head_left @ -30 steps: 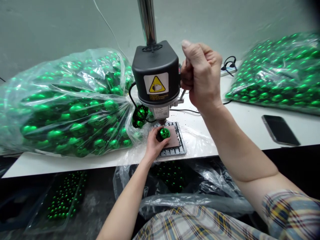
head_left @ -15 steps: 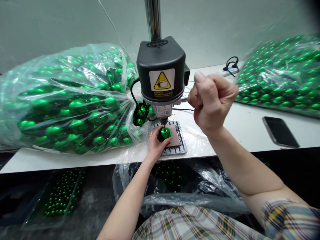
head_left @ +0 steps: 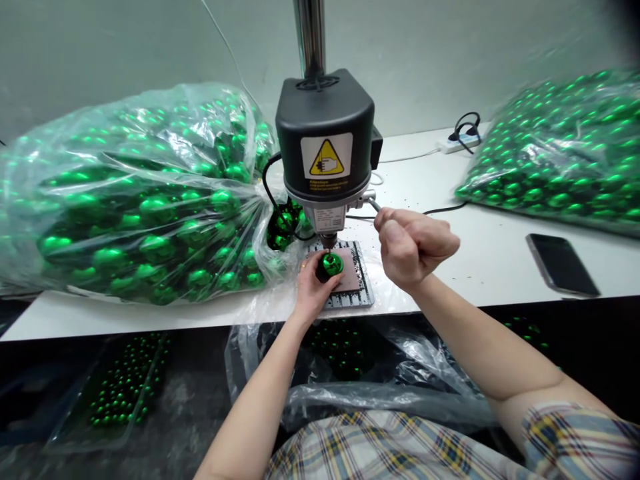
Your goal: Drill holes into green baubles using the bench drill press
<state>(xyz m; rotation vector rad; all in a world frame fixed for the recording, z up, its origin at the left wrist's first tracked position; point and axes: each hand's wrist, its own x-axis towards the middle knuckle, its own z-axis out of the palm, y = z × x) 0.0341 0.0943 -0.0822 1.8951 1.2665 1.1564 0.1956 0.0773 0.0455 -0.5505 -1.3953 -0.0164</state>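
Note:
My left hand (head_left: 313,285) is closed around a shiny green ball (head_left: 332,264), thumb on its near right side and fingers on its left. The ball rests on a pinkish pad (head_left: 351,268) over the slotted metal base (head_left: 369,293) of a drill press (head_left: 325,140). Right above the ball is the drill chuck (head_left: 329,241), its thin bit pointing down at the ball's top; whether the bit has entered cannot be made out. To the right, my right hand (head_left: 414,245) is wrapped around the press's feed lever (head_left: 374,205), of which only the inner end shows.
A big clear bag of green balls (head_left: 150,213) fills the table's left side; another bag (head_left: 560,153) lies at back right. A phone (head_left: 563,265) and a power strip (head_left: 459,143) lie right. Below the edge are an open plastic bag (head_left: 380,397) and a bin of balls (head_left: 125,387).
My right hand has come down and toward me with the lever. The left hand and the ball have stayed in place under the chuck.

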